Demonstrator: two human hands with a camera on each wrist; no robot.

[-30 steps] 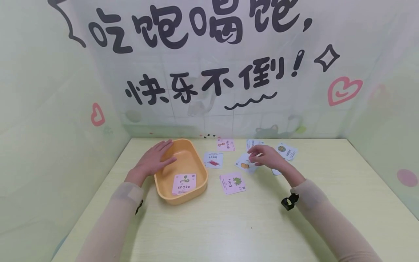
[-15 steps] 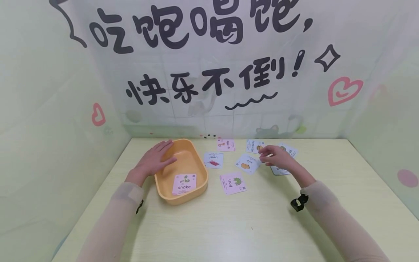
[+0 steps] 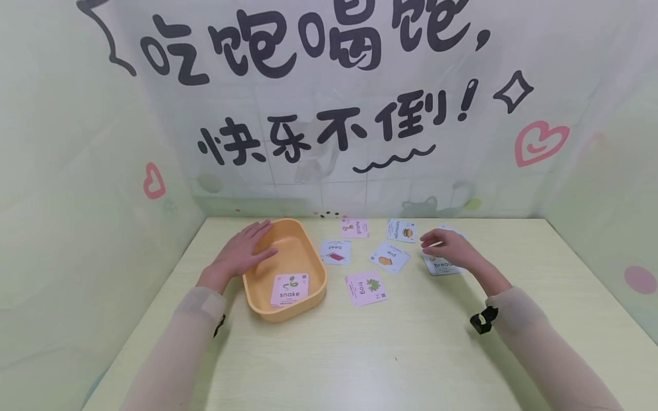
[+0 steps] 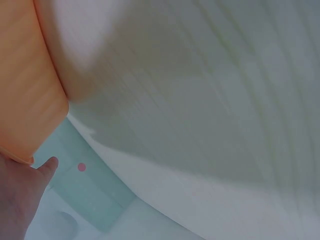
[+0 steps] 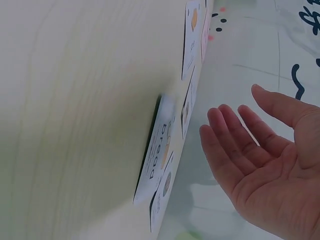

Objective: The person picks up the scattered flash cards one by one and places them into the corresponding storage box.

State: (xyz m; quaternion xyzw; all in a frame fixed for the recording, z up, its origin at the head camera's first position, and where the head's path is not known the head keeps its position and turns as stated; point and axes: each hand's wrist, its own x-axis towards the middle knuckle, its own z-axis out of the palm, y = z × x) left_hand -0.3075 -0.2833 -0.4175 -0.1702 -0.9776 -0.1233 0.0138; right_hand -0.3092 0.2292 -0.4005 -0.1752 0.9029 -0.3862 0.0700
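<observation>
While the left hand (image 3: 241,251) rests on the left rim of the orange tray (image 3: 293,256), its fingers lie straight along the far part of that rim and its thumb reaches in over the tray's inside. The right hand (image 3: 447,246) holds nothing: it hovers above the bread card (image 3: 442,266), fingers loosely bent and the thumb apart from them, as the right wrist view shows, with a gap between hand and card.

The bread card lies flat on the right of the table (image 3: 360,354), partly hidden by the hand in the head view; from the right wrist its edge looks thick and dark. Just beyond it lies another pale card (image 5: 162,192), mostly covered by the hand in the head view.

To the left are the pie card (image 3: 389,257) and, farther off, the hamburger card (image 3: 402,230). The pink frog card (image 3: 366,287) lies nearer, the beef card (image 3: 335,251) just right of the tray, and the pink giraffe card (image 3: 354,228) close to the table's far edge. Inside the tray, at its near end, sits the pink snake card (image 3: 289,289).
</observation>
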